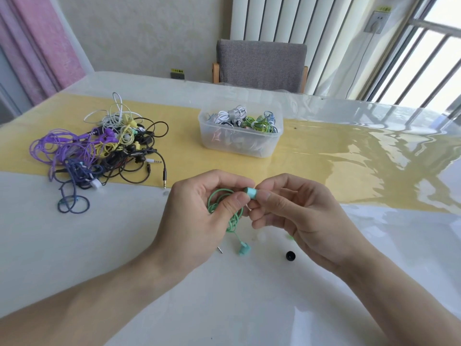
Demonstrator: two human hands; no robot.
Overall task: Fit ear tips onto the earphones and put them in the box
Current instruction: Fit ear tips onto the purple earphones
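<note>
My left hand (pixel 197 216) grips a coiled mint-green earphone cable (pixel 233 221) above the white table. My right hand (pixel 296 216) pinches the green earbud (pixel 250 192) at its tip, right beside my left thumb. The second green earbud (pixel 243 248) dangles from the cable and touches the table below, with the jack plug (pixel 220 249) beside it. A black ear tip (pixel 290 255) lies on the table under my right hand. A clear plastic box (pixel 240 142) holding several bundled earphones stands further back.
A tangled pile of purple, yellow, black, white and blue earphones (pixel 99 148) lies at the left on the yellow runner (pixel 324 156). A grey chair (pixel 260 64) stands behind the table. Small translucent ear tips (pixel 260 237) lie near the hands.
</note>
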